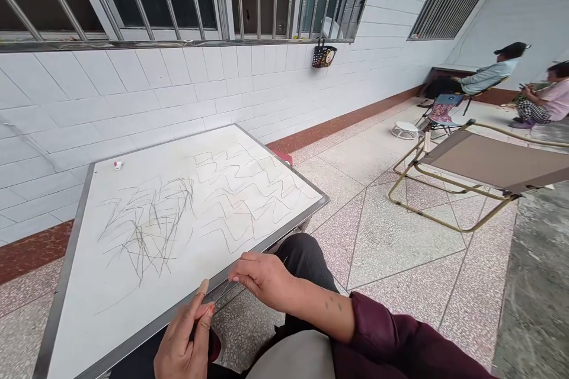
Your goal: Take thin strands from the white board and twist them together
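A thin wire (223,291) runs between my two hands, just off the table's near edge. My left hand (184,334) pinches its lower end between thumb and index finger; a tan covering wraps the index fingertip. The other end is in my right hand (267,278), fingers curled and pressed together. On the white tabletop (80,320) with its grey rim lie several thin dark strands. Those on the left form a crossed, tangled heap (153,225). Toward the right, zigzag-bent strands (231,189) lie spread out in rows.
A small white-and-red item (118,165) sits at the table's far left corner. Barred windows and a tiled wall stand behind, with a small black basket (324,56) hanging there. To the right are a folding lounge chair (484,160), a round white stool (404,129) and two seated people.
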Demonstrator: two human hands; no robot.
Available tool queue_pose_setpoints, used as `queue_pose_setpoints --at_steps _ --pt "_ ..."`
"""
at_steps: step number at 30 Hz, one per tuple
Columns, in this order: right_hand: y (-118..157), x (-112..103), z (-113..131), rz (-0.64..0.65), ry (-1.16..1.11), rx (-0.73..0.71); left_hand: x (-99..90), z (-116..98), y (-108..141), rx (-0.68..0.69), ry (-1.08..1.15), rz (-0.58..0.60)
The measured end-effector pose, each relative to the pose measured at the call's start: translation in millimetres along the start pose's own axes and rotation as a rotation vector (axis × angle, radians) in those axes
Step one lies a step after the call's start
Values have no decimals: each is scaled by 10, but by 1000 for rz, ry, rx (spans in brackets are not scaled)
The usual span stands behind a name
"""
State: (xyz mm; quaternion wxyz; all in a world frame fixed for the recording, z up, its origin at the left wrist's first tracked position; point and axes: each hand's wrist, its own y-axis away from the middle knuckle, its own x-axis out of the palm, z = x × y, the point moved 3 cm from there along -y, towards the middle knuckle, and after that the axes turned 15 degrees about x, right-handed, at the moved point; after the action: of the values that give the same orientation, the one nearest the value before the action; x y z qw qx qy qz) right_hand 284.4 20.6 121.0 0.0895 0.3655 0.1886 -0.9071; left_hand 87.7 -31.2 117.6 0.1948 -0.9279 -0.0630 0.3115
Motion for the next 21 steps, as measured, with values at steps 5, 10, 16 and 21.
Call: queue_pose_setpoints --at_steps 5,10,16,21 --pt "-25 16 -19 4 14 -8 11 70 2 -4 13 46" --pt "-36 16 -6 11 41 -14 -1 38 6 25 43 38" --pt "-31 7 50 10 49 -42 -91 -12 58 7 65 22" --pt "-31 57 50 14 87 -34 -153 20 94 -25 16 -46"
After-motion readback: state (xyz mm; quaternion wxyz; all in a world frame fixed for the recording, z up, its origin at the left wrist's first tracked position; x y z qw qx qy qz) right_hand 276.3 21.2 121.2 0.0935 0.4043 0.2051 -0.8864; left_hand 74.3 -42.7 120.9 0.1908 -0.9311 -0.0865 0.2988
